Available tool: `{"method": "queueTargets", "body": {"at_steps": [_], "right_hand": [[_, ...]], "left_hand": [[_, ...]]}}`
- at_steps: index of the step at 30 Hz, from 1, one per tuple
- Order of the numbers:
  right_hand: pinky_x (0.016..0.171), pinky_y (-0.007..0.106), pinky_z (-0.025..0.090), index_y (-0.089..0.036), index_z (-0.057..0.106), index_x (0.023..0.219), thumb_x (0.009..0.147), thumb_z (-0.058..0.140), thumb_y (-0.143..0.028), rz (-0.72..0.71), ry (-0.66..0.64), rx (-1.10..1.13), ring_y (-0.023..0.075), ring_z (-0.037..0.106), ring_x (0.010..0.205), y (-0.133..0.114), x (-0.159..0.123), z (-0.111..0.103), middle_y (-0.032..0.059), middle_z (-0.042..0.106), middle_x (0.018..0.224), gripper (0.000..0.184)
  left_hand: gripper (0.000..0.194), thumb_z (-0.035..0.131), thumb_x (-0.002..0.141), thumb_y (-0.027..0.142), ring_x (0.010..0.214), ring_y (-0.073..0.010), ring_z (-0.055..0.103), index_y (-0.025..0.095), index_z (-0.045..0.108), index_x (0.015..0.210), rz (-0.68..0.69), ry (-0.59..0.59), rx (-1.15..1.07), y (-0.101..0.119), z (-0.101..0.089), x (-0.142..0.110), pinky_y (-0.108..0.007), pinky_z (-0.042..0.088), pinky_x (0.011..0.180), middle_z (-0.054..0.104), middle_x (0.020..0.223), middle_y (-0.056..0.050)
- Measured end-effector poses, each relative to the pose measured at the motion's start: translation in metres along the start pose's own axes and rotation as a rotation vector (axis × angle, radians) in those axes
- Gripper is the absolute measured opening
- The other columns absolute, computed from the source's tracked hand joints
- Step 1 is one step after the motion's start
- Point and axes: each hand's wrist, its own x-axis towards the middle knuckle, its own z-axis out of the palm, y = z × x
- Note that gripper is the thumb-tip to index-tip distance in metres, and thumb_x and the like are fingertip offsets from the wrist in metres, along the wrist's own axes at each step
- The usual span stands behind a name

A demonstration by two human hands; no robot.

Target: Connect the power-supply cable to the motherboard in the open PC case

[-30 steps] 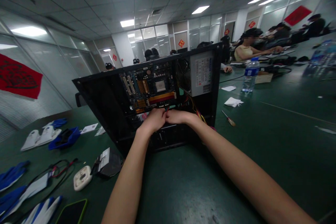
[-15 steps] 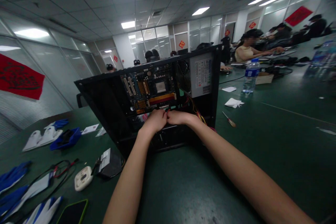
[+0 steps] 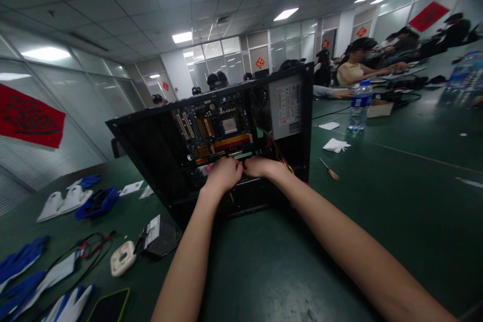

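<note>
An open black computer case [image 3: 143, 133] stands tilted on the green table, its inside facing me. Mounted in it are a motherboard [image 3: 206, 128] and, at the upper right, a power supply [image 3: 287, 110] with a bundle of coloured cables [image 3: 279, 155] below. Both hands reach into the lower middle of the case, just under the memory slots. My left hand [image 3: 225, 173] is closed, its fingertips hidden behind the knuckles. Close beside it, my right hand [image 3: 260, 166] is curled too, fingers out of sight. Whatever either one holds cannot be made out.
On the left lie blue-and-white gloves [image 3: 71, 304], a phone [image 3: 109, 307], a white round-cornered device [image 3: 123, 257], a black boxy part [image 3: 160, 236] and a blue tray [image 3: 98, 204]. To the right are a screwdriver [image 3: 329, 168], crumpled paper [image 3: 335, 145] and a water bottle [image 3: 359, 105]. People sit farther back.
My two hands have moved slightly apart inside the case. A co-worker's forearm now shows behind the bottle. The view has shifted a little.
</note>
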Motion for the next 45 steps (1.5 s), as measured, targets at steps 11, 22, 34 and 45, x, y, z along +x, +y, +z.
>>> {"method": "queueTargets", "body": {"at_steps": [11,22,34,45], "right_hand": [[0.085,0.034,0.052,-0.002,0.070,0.121,0.099,0.049,-0.028,0.067,0.149,0.069,0.0331,0.069,0.108,0.005,-0.005,-0.001,0.0268,0.070,0.118,0.040],[0.057,0.025,0.036,-0.018,0.058,0.063,0.101,0.045,-0.036,-0.171,0.865,0.736,0.0149,0.059,0.057,-0.009,0.002,-0.012,0.0015,0.061,0.056,0.045],[0.052,0.023,0.039,-0.018,0.062,0.068,0.086,0.058,-0.045,-0.326,0.883,1.294,0.0116,0.052,0.051,-0.030,-0.036,-0.044,-0.0016,0.058,0.057,0.033],[0.058,0.025,0.042,-0.017,0.065,0.069,0.081,0.064,-0.053,-0.367,0.806,1.390,0.0153,0.060,0.061,-0.033,-0.051,-0.050,0.0029,0.065,0.063,0.038]], "left_hand": [[0.041,0.041,0.100,0.035,0.082,-0.0258,0.070,0.017,0.077,0.092,0.046,0.003,-0.040,-0.004,0.003,0.001,-0.031,0.047,0.071,0.076,0.089,-0.015],[0.048,0.038,0.102,0.045,0.081,-0.0236,0.068,0.016,0.075,0.092,0.166,-0.028,-0.254,-0.008,-0.026,-0.014,-0.030,0.045,0.072,0.076,0.093,-0.011],[0.035,0.059,0.091,0.046,0.074,-0.0192,0.066,0.018,0.076,0.102,0.300,-0.129,-0.342,0.010,-0.095,-0.060,-0.026,0.045,0.068,0.075,0.088,-0.006],[0.022,0.060,0.087,0.030,0.081,-0.0194,0.070,0.024,0.077,0.100,0.204,-0.155,-0.318,-0.004,-0.116,-0.079,-0.026,0.049,0.072,0.076,0.095,-0.003]]}}
